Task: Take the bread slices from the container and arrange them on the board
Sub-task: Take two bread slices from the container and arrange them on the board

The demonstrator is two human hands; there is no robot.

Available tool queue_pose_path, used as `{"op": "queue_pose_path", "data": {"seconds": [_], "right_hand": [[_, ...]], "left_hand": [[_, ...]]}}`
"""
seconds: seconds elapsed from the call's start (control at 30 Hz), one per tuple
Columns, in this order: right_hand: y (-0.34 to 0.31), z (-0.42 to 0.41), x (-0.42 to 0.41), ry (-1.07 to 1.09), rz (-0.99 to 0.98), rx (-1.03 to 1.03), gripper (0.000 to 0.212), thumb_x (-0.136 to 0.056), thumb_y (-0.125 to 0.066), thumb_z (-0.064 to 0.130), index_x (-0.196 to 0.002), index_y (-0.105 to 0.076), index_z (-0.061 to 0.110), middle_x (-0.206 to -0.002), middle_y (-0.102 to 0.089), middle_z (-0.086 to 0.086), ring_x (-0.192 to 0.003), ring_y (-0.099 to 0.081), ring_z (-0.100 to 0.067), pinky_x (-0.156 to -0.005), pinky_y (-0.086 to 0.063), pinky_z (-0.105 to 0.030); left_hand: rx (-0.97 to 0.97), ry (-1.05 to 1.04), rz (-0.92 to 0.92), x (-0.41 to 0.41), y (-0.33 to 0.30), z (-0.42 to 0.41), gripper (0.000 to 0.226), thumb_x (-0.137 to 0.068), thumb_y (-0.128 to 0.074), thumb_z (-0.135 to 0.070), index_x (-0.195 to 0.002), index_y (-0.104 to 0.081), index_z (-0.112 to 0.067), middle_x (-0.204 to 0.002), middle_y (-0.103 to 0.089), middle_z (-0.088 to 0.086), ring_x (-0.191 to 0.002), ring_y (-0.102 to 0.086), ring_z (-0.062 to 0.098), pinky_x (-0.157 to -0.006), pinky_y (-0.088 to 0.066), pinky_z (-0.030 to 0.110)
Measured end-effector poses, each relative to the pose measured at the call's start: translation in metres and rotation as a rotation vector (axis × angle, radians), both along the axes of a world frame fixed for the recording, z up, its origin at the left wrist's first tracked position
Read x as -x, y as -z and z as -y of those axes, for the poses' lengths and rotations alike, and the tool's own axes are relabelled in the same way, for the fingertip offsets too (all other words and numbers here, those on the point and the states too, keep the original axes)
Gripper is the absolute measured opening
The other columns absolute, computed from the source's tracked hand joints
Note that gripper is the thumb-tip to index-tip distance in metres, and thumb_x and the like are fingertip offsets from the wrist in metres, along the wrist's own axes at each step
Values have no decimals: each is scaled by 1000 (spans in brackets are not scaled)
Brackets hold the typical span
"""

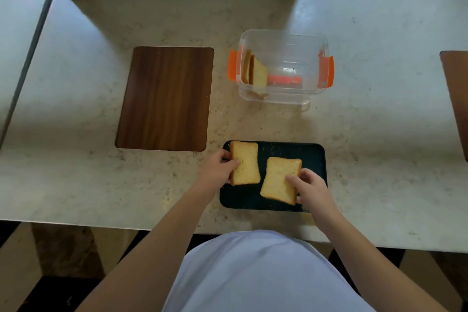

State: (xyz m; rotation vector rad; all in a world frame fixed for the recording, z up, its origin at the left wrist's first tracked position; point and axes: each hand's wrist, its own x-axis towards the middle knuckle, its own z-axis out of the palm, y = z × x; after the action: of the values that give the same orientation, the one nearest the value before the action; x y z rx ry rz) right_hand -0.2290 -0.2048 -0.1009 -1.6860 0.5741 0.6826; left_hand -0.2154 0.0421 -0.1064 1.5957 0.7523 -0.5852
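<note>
Left grip (217, 165) pinches one slice (245, 162), right grip (310, 189) another slice (278, 180), both on the board (312, 157); the container (283, 68) is beyond.

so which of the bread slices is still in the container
The upright slices leaning against the left wall of the clear container. The other two lie flat on the dark board, one under the left hand, one under the right hand.
</note>
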Motion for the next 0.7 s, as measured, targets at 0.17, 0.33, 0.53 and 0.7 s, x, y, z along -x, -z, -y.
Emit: {"op": "queue_pose_path", "data": {"seconds": [0.17, 0.33, 0.53, 0.7], "right_hand": [[3, 0, -8, -9, 19, -6, 12, -97, -64, 30, -107, -67, 25, -107, -71, 0, -98, -68, -17, -72, -57, -35], [3, -3, -19, -18, 19, -12, 9, -97, -64, 29, -104, -68, 25, -103, -72, 2, -95, -70, -15, -73, -59, -37], [3, -2, -22, -15, 16, -28, 11, -97, -64, 31, -104, -69, 25, -102, -74, 4, -93, -71, -13, -69, -56, -31], [4, 1, -24, -19, -1, -21, 9, -97, -64, 31, -105, -68, 28, -104, -72, 5, -96, -70, -13, -75, -59, -35]], "left_hand": [[0, -10, -30, -1, -1, -6, 24, -96, -64, -24, -118, -57, -17, -119, -61, 7, -107, -62, 23, -82, -60, 41], [-1, -39, -46, -9, -1, -10, 38, -95, -66, -23, -129, -53, -13, -121, -59, 8, -108, -61, 24, -75, -58, 34], [137, -71, -78, -13, 2, -6, 29, -94, -65, -18, -120, -55, -11, -123, -63, 15, -109, -65, 28, -86, -60, 47], [50, -34, -112, -11, 6, -7, 37, -96, -63, -19, -130, -53, -9, -125, -63, 15, -109, -64, 28, -78, -61, 41]]}}
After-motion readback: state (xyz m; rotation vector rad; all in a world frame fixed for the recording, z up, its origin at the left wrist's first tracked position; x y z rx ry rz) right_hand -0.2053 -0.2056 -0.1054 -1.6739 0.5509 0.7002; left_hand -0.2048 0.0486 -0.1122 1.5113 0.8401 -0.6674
